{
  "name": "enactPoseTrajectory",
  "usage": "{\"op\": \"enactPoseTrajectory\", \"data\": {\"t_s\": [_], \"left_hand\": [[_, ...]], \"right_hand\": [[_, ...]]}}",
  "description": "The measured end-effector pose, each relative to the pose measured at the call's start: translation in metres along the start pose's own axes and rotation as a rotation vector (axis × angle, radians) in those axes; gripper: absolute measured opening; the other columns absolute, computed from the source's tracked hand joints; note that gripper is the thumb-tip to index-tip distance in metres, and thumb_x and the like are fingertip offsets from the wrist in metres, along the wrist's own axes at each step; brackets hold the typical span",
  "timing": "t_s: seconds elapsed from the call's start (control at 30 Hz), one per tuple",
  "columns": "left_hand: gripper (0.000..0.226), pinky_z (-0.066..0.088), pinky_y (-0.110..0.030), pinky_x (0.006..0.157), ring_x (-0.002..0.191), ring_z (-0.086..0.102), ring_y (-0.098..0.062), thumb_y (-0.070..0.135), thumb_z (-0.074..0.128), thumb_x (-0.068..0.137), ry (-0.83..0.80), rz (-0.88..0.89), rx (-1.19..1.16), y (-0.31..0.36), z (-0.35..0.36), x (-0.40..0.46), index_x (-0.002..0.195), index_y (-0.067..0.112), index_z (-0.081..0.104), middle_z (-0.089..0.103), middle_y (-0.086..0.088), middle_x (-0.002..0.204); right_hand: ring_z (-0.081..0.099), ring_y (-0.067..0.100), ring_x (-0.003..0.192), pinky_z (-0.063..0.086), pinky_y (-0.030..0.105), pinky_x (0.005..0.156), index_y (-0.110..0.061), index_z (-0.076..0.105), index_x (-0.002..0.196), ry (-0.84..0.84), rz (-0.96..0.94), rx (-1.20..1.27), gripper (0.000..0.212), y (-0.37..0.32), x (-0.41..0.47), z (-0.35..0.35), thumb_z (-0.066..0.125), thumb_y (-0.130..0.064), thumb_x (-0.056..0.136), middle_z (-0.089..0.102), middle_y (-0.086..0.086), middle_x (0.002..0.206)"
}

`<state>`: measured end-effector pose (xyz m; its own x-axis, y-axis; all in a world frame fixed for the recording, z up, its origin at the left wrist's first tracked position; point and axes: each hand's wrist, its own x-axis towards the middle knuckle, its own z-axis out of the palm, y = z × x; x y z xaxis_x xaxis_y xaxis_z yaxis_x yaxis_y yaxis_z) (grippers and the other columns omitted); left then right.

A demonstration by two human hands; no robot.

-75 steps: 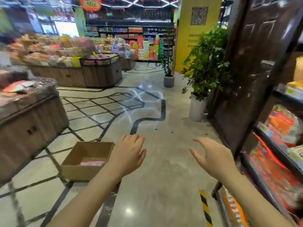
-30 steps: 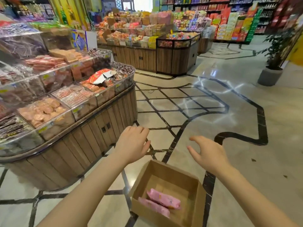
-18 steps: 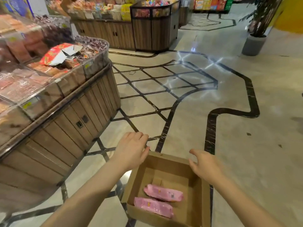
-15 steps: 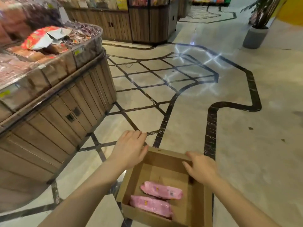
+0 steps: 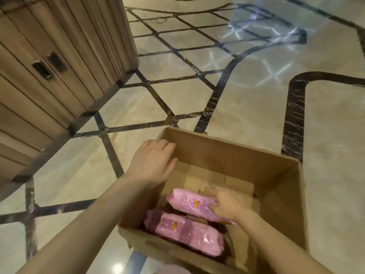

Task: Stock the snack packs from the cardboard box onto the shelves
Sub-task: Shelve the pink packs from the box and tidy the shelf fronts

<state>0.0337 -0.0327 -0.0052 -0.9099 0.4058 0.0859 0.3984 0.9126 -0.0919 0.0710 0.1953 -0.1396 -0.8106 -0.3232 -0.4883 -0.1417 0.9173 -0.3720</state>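
An open cardboard box (image 5: 233, 155) sits on the floor below me. Two pink snack packs lie inside it. The farther pack (image 5: 187, 202) is tilted up, partly over the nearer pack (image 5: 185, 232), which lies against the box's near wall. My right hand (image 5: 227, 206) is down inside the box, and its fingers grip the right end of the farther pack. My left hand (image 5: 152, 163) rests over the box's left rim near the far corner, fingers fairly straight. No shelves are in view.
A wooden display counter (image 5: 59, 56) with slatted cabinet doors stands at the left, close to the box. Polished marble floor (image 5: 246, 95) with black inlaid lines spreads ahead and to the right.
I have turned from the shelves to the box and bent low over it. My right hand dropped from the rim into the box onto the farther pack. My left hand settled on the left rim.
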Motion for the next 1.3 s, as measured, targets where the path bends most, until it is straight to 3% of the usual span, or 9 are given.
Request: {"op": "enactPoseTrajectory", "data": {"t_s": [0.17,0.3,0.57,0.7,0.87,0.97,1.03,1.17,1.3], "left_hand": [[0.042,0.053,-0.032,0.077,0.083,0.066,-0.023,0.042,0.039,0.079,-0.045,-0.054,0.034,-0.006,0.042,-0.013,0.100,0.015,0.065,0.069,-0.003,0.091],[0.036,0.051,-0.037,0.082,0.087,0.065,-0.028,0.036,0.052,0.081,-0.076,-0.072,-0.011,-0.006,0.057,-0.016,0.104,0.012,0.064,0.068,-0.007,0.096],[0.046,0.052,-0.034,0.076,0.079,0.065,-0.027,0.041,0.034,0.081,-0.107,-0.030,-0.078,-0.004,0.071,-0.021,0.100,0.011,0.064,0.067,-0.006,0.089],[0.052,0.052,-0.035,0.078,0.083,0.064,-0.031,0.044,0.035,0.081,-0.126,-0.007,-0.156,-0.005,0.087,-0.026,0.106,0.007,0.062,0.066,-0.010,0.093],[0.102,0.029,-0.038,0.110,0.133,0.033,-0.027,0.071,0.040,0.066,-0.323,-0.123,-0.446,-0.014,0.096,-0.028,0.146,0.011,0.021,0.032,-0.011,0.146],[0.125,0.019,-0.036,0.116,0.142,0.015,-0.018,0.069,0.068,0.058,-0.377,-0.218,-0.639,-0.017,0.094,-0.024,0.149,0.019,-0.002,0.010,-0.002,0.156],[0.134,0.021,-0.031,0.114,0.140,0.019,-0.012,0.065,0.075,0.050,-0.353,-0.243,-0.769,-0.018,0.091,-0.021,0.149,0.024,-0.006,0.014,0.003,0.154],[0.127,0.034,-0.007,0.094,0.113,0.043,0.014,0.035,0.089,0.055,-0.260,-0.268,-1.020,-0.017,0.082,-0.023,0.147,0.040,0.001,0.036,0.029,0.126],[0.093,0.044,-0.012,0.090,0.107,0.052,0.009,0.036,0.088,0.055,-0.176,-0.250,-1.099,-0.019,0.075,-0.026,0.130,0.046,0.036,0.051,0.023,0.120]], "right_hand": [[0.007,0.026,0.145,0.005,0.038,0.116,-0.031,0.006,0.149,-0.183,0.036,-0.092,0.089,0.021,0.032,0.063,0.060,-0.036,0.078,0.002,0.004,0.158],[0.015,0.024,0.142,0.015,0.041,0.114,-0.029,0.000,0.149,-0.198,0.031,-0.175,0.094,0.025,0.038,0.080,0.063,-0.040,0.079,0.006,-0.001,0.157],[0.044,0.027,0.127,0.039,0.035,0.099,-0.028,0.017,0.147,-0.100,0.035,-0.176,0.067,0.026,0.051,0.080,0.052,-0.028,0.089,0.035,0.001,0.148],[0.046,0.027,0.125,0.041,0.034,0.095,-0.033,0.024,0.145,-0.057,0.035,-0.145,0.062,0.022,0.049,0.052,0.050,-0.028,0.089,0.044,0.001,0.143],[0.047,0.024,0.125,0.042,0.035,0.091,-0.047,0.030,0.138,0.006,-0.054,-0.082,0.060,0.019,0.040,-0.011,0.055,-0.032,0.086,0.049,-0.007,0.139],[0.047,0.020,0.125,0.044,0.039,0.094,-0.055,0.029,0.135,0.038,-0.121,-0.043,0.061,0.013,0.029,-0.048,0.058,-0.037,0.085,0.048,-0.015,0.139],[0.046,0.017,0.126,0.043,0.041,0.096,-0.056,0.031,0.134,0.057,-0.161,-0.026,0.060,0.008,0.021,-0.069,0.060,-0.038,0.084,0.047,-0.020,0.138],[0.047,0.009,0.125,0.042,0.041,0.099,-0.052,0.038,0.132,0.063,-0.221,0.052,0.059,0.004,0.015,-0.087,0.064,-0.034,0.083,0.051,-0.024,0.133],[0.052,0.004,0.118,0.042,0.040,0.101,-0.058,0.039,0.124,0.025,-0.248,0.240,0.061,0.003,0.019,-0.085,0.066,-0.038,0.073,0.056,-0.025,0.125]]}}
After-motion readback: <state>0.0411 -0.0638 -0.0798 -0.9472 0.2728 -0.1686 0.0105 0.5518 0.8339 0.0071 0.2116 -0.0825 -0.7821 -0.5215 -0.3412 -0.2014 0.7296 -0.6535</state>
